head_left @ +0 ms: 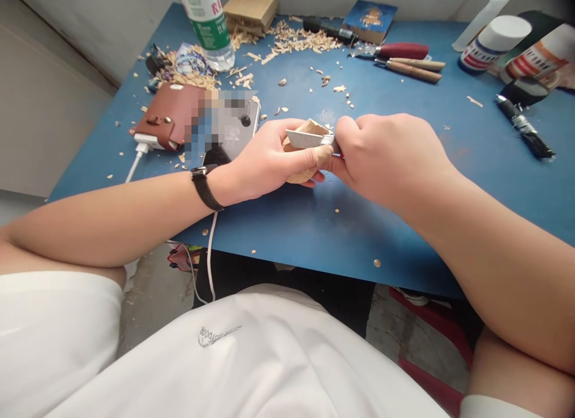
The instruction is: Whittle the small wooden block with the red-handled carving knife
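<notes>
Wearing a white shirt (251, 358), nearest the camera, at the edge of a blue counter (314, 232). On its left, a brown case (175, 109) with a white cable (211, 244) below; farther back, a bottle (214, 38) among shavings (300, 41); then a phone (238, 127), just beside the left hand (272, 157). With that hand, gripping wood (300, 176) above the middle of the counter, fingers curled beneath and thumb along the near side. With the right hand (395, 157), gripping a knife (305, 138), fingers closed round a mostly hidden handle, blade pointing left across the wood; cannot tell whether touching. Partly cut, judging by the angular edges; well past the first cuts, if responsible for all those shavings. Not smooth yet, so likely short of finished; cannot tell how much is left, with most of the shape covered. Farther right, a red tool (404, 50) and two chisels (415, 73), in neither hand, then two jars (496, 44).
</notes>
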### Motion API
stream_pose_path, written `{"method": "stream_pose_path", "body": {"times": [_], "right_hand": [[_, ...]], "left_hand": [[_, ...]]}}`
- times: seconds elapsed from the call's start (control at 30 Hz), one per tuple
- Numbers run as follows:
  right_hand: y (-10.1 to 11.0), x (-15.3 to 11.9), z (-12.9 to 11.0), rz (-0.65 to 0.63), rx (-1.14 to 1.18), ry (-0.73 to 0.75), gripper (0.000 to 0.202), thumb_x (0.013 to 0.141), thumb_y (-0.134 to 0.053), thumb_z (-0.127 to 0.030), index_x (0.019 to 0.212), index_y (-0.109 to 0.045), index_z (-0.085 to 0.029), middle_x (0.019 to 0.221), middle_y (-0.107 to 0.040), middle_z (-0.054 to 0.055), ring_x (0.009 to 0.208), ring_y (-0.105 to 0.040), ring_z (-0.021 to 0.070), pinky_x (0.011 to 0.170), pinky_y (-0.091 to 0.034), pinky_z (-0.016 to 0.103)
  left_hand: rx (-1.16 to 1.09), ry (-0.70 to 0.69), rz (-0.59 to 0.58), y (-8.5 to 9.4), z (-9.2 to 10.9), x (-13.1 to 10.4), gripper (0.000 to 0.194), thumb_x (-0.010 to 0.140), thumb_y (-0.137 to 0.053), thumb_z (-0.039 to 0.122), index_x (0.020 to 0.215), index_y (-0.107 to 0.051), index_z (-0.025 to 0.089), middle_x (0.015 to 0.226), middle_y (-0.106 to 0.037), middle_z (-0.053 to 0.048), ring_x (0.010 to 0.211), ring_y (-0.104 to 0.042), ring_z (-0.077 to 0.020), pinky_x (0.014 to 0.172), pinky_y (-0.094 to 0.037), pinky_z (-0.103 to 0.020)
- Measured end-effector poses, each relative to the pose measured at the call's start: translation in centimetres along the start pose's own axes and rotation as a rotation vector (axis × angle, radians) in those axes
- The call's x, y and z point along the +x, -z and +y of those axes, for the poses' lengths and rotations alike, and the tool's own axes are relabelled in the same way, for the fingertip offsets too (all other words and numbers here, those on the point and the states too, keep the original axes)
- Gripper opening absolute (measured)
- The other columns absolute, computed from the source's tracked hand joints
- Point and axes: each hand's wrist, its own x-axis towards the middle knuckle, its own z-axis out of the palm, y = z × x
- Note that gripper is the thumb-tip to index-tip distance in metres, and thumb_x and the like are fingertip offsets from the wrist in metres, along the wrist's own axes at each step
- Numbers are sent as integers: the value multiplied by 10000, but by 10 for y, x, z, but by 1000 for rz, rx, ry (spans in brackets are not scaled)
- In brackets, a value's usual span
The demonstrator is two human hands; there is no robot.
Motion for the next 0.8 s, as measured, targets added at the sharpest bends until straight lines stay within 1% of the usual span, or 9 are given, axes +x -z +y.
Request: {"method": "stream_pose_path", "body": {"times": [0.1, 0.2, 0.27, 0.4, 0.47, 0.53, 0.6, 0.7, 0.8], "right_hand": [[-5, 1, 2, 69, 81, -9, 455, 1286, -500, -451, 1479, -823, -197, 1242, -929, 225, 1118, -882, 423, 850, -554, 401], [-10, 3, 4, 101, 145, -5, 457, 1263, -519, -452, 1435, -852, -190, 1207, -928, 242, 1105, -862, 421, 913, -601, 435], [-10, 4, 2, 92, 161, -15, 463, 1265, -517, -449, 1429, -857, -181, 1223, -928, 254, 1115, -858, 420, 921, -594, 435], [-5, 5, -4, 65, 177, -69, 462, 1256, -531, -374, 1460, -844, -102, 1308, -916, 306, 1165, -868, 433, 881, -529, 413], [-4, 5, -6, 75, 191, -85, 465, 1253, -522, -366, 1472, -841, -108, 1312, -923, 298, 1145, -862, 418, 855, -519, 402], [-5, 6, -8, 86, 200, -93, 478, 1254, -488, -360, 1492, -839, -138, 1295, -933, 279, 1116, -858, 410, 839, -535, 399], [-7, 7, -10, 67, 207, -100, 493, 1239, -467, -303, 1523, -827, -121, 1315, -929, 294, 1146, -875, 438, 834, -559, 416], [-10, 9, -13, 46, 234, -127, 487, 1238, -447, -228, 1512, -824, -86, 1341, -919, 306, 1214, -906, 463, 850, -592, 426], [-11, 9, -15, 60, 264, -165, 503, 1323, -443, -368, 1451, -840, -87, 1312, -911, 293, 1228, -924, 459, 860, -608, 408]], "left_hand": [[81, -24, 67, -7, 2, -2, 654, 954, -1223, 546, 904, -659, 219, 766, -710, 39, 816, -869, -183, 841, -809, -319], [130, -46, 98, -9, 2, -1, 618, 1002, -1189, 501, 871, -658, 212, 755, -685, 39, 802, -842, -174, 844, -800, -323], [142, -55, 100, -9, 2, -1, 637, 1007, -1179, 532, 843, -656, 208, 763, -682, 33, 771, -807, -160, 823, -778, -321], [104, -102, 15, -3, -1, 2, 679, 986, -1175, 625, 799, -676, 205, 795, -689, 14, 710, -734, -135, 732, -722, -319], [92, -96, 1, 0, -3, 4, 689, 973, -1176, 677, 822, -692, 211, 808, -685, 10, 730, -727, -138, 747, -719, -332], [77, -71, 23, 2, -6, 5, 718, 938, -1182, 753, 845, -697, 232, 809, -688, 8, 758, -716, -150, 786, -727, -367], [41, -57, 53, 2, -9, 8, 735, 885, -1186, 831, 853, -714, 269, 805, -709, 0, 772, -695, -169, 801, -721, -413], [-13, -18, 96, 0, -10, 13, 790, 717, -1252, 882, 854, -733, 302, 783, -723, 7, 782, -646, -166, 774, -682, -424], [-16, 37, 132, -2, -9, 16, 890, 600, -1271, 920, 836, -690, 288, 758, -698, 32, 785, -637, -134, 738, -648, -388]]}}
